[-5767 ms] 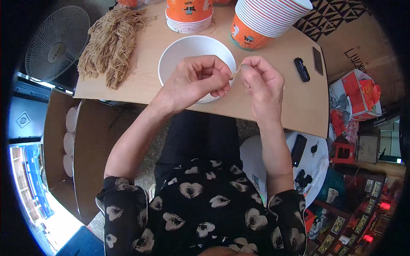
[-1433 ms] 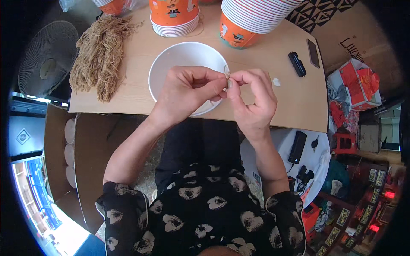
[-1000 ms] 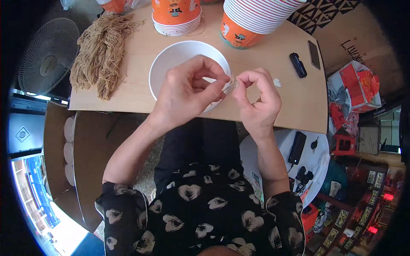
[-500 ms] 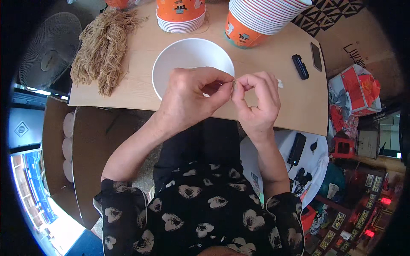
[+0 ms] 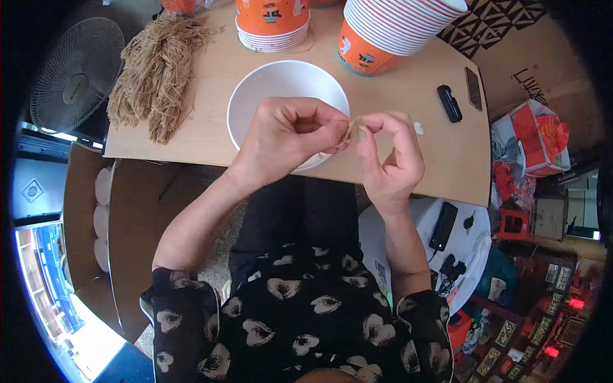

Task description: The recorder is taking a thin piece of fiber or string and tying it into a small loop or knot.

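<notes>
Both hands meet above the table's near edge. My left hand (image 5: 281,137) pinches a short tan string (image 5: 350,131) between thumb and fingertips, and my right hand (image 5: 396,153) grips the other side of it the same way. The string looks looped between the fingertips; its finer shape is too small to make out. Just behind my left hand sits a white paper bucket (image 5: 246,89), its mouth facing up and its front partly covered by that hand. At the far left lies a thick bundle of similar tan strings (image 5: 156,70).
Orange printed buckets stand at the back, one stack (image 5: 272,25) upright and another stack (image 5: 364,51) leaning right. A black case (image 5: 449,103) and a phone (image 5: 473,88) lie on the table's (image 5: 447,166) right. A fan (image 5: 75,89) and open carton (image 5: 137,236) are at left.
My fingertips have drawn slightly apart, so more of the string shows as a loop between them. My right hand has shifted a little right; the view has moved slightly.
</notes>
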A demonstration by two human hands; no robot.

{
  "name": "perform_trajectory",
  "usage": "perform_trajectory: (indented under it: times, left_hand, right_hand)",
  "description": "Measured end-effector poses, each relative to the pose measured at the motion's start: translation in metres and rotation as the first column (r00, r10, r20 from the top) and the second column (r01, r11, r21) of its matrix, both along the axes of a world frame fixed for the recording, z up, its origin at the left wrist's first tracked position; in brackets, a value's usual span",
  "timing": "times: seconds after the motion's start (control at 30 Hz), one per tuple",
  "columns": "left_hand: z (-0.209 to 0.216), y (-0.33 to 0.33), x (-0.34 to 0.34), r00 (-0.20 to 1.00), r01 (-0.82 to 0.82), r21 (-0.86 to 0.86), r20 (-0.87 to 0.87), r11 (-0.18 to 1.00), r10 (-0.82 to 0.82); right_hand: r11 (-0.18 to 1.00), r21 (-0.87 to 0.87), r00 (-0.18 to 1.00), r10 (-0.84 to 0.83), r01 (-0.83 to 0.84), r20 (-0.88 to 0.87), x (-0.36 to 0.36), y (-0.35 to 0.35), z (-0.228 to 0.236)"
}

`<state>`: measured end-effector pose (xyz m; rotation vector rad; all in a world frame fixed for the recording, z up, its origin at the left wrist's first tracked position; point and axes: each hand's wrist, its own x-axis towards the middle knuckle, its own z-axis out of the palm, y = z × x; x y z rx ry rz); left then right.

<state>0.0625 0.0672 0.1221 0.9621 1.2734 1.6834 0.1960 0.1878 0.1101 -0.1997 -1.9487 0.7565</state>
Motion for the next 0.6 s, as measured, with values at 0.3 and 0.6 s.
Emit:
perform_trajectory:
  times: [0.3,0.6]
  left_hand:
    - [0.0035,-0.0022,0.0034,0.998,-0.05,0.01,-0.045,0.999,0.05]
    - [0.0061,-0.0036,0.0088,0.923,-0.173,0.021,-0.346,0.985,0.169]
  right_hand:
    - [0.999,0.051,0.998,0.011,-0.014,0.066,0.0015,-0.0013,0.0024]
    - [0.992,0.124,0.997,-0.026,0.017,0.069,0.0014,-0.002,0.0059]
